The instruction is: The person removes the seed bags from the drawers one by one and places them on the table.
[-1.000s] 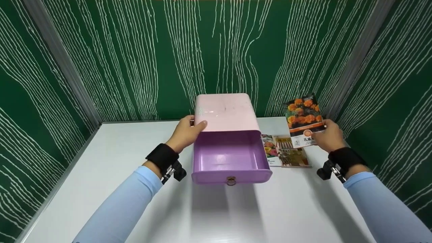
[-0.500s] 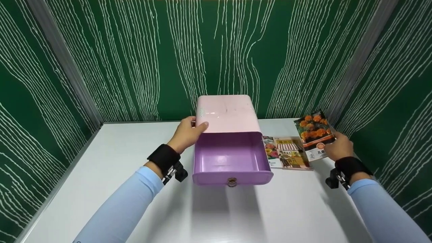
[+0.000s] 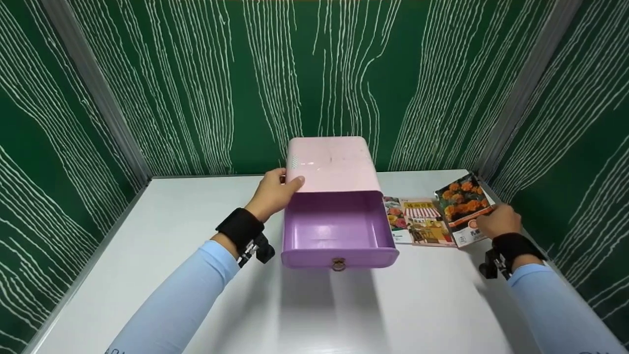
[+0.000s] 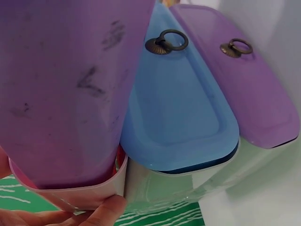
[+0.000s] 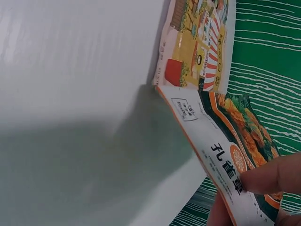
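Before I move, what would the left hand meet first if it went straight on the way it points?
The pink drawer casing: the left hand grips its left side, so contact looks immediate. Beyond it, the white-streaked green wall seems next, though depth is hard to judge.

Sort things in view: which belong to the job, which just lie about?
Likely job things:
glossy pink boxy cabinet, gripped by left hand
open glossy purple drawer
orange-flower rectangular packet, pinched by right hand

Seemingly lying about:
rectangular item with striped red awning print
multicoloured-flower packet

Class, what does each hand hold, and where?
Right hand: flower packet, pinched by its lower right edge. Left hand: pink casing, gripped by its top left edge.
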Action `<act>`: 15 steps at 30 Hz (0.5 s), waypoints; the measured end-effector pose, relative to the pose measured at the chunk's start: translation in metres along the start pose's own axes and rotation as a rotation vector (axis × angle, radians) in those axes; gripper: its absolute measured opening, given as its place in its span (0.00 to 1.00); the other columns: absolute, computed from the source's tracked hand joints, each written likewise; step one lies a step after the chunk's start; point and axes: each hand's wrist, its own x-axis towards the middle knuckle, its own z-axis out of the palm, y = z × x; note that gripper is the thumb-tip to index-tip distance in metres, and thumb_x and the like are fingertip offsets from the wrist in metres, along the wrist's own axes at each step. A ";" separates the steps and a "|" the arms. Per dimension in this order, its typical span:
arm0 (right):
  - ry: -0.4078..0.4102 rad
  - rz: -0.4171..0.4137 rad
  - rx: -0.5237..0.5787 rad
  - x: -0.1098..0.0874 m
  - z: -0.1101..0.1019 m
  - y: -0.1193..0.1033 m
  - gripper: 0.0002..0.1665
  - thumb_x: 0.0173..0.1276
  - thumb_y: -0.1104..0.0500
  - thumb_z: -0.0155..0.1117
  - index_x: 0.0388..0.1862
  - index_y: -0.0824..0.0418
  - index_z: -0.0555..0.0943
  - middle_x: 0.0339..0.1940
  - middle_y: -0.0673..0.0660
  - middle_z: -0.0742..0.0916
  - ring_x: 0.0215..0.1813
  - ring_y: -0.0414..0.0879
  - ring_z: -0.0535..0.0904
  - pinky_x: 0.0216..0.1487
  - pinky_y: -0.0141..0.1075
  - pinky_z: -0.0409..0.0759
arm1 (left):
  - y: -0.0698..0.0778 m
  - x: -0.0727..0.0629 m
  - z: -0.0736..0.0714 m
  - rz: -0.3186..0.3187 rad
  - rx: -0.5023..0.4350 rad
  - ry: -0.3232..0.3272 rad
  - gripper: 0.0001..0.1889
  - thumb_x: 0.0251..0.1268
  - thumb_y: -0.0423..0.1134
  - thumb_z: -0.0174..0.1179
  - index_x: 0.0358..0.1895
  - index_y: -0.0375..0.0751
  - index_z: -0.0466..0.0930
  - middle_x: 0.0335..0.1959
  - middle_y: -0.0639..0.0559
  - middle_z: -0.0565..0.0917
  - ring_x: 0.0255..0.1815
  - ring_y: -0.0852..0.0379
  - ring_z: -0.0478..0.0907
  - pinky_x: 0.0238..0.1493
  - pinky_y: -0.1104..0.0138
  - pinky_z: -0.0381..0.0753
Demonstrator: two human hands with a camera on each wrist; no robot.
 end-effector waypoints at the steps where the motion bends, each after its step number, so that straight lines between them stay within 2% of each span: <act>1: 0.006 0.002 0.000 0.000 0.001 0.001 0.29 0.73 0.63 0.56 0.62 0.88 0.74 0.60 0.86 0.81 0.55 0.75 0.79 0.49 0.58 0.84 | 0.000 0.000 0.000 0.002 0.005 0.000 0.30 0.85 0.43 0.57 0.76 0.22 0.68 0.73 0.28 0.78 0.73 0.39 0.78 0.75 0.50 0.78; 3: 0.021 -0.002 -0.004 0.000 0.003 0.003 0.28 0.72 0.64 0.56 0.60 0.88 0.75 0.58 0.86 0.81 0.55 0.76 0.80 0.49 0.61 0.83 | 0.000 0.001 0.001 -0.003 0.005 0.001 0.30 0.85 0.43 0.57 0.76 0.22 0.69 0.72 0.28 0.79 0.73 0.40 0.79 0.75 0.50 0.79; 5: 0.030 0.003 -0.009 0.000 0.006 0.005 0.28 0.72 0.65 0.56 0.61 0.89 0.74 0.60 0.87 0.81 0.58 0.80 0.79 0.55 0.65 0.83 | 0.000 0.001 0.001 -0.008 0.004 0.004 0.30 0.85 0.43 0.57 0.76 0.22 0.69 0.72 0.29 0.79 0.72 0.40 0.79 0.74 0.50 0.79; 7: 0.032 0.027 -0.009 0.001 0.008 0.006 0.32 0.73 0.65 0.56 0.67 0.90 0.70 0.64 0.88 0.78 0.64 0.81 0.77 0.63 0.68 0.80 | 0.001 0.001 0.001 -0.009 0.003 0.007 0.29 0.85 0.43 0.57 0.75 0.23 0.70 0.71 0.29 0.80 0.71 0.40 0.80 0.74 0.51 0.80; 9: 0.036 0.043 -0.012 0.002 0.011 0.007 0.34 0.74 0.66 0.57 0.69 0.91 0.68 0.67 0.89 0.77 0.67 0.82 0.75 0.68 0.68 0.78 | 0.001 0.000 0.001 -0.011 0.003 0.011 0.29 0.85 0.43 0.57 0.75 0.23 0.71 0.70 0.30 0.81 0.70 0.41 0.80 0.73 0.51 0.80; 15: 0.080 0.011 -0.041 0.005 0.019 0.015 0.27 0.71 0.67 0.60 0.59 0.90 0.74 0.59 0.87 0.81 0.59 0.81 0.78 0.58 0.67 0.81 | 0.000 0.000 0.001 -0.016 -0.001 0.015 0.28 0.84 0.43 0.57 0.74 0.23 0.72 0.69 0.30 0.82 0.68 0.42 0.81 0.72 0.51 0.81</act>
